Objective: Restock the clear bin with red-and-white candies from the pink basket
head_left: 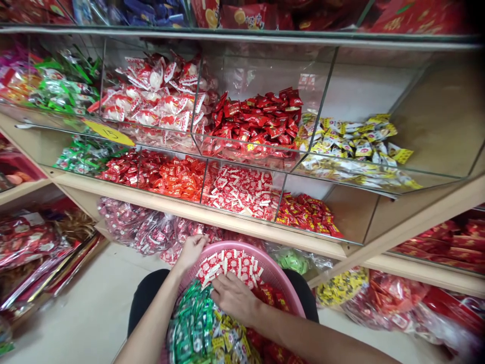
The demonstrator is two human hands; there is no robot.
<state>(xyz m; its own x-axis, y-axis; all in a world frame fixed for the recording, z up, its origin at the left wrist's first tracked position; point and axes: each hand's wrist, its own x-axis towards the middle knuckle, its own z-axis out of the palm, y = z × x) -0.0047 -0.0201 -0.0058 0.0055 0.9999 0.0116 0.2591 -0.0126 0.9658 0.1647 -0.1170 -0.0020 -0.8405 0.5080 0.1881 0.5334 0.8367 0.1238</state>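
A pink basket (pixel 248 246) rests between my knees, holding separate heaps of wrapped candy: red-and-white (pixel 242 265), green (pixel 195 316), yellow-and-white (pixel 229 338) and red (pixel 275 298). My left hand (pixel 194 250) is closed on the basket's upper left rim, fingers curled over it. Over the middle of the basket, my right hand (pixel 233 296) lies on the candy where the red-and-white and green heaps meet. Its fingers are bent downward and partly hidden, so whether they hold a piece cannot be made out.
Ahead stand shelves (pixel 242 222) with clear bins of candy. A yellow label (pixel 108 133) marks 15. Bagged candy (pixel 151 230) lies under the lowest shelf, more bags (pixel 397 298) at the right. Packages (pixel 30 242) fill a shelf at the left.
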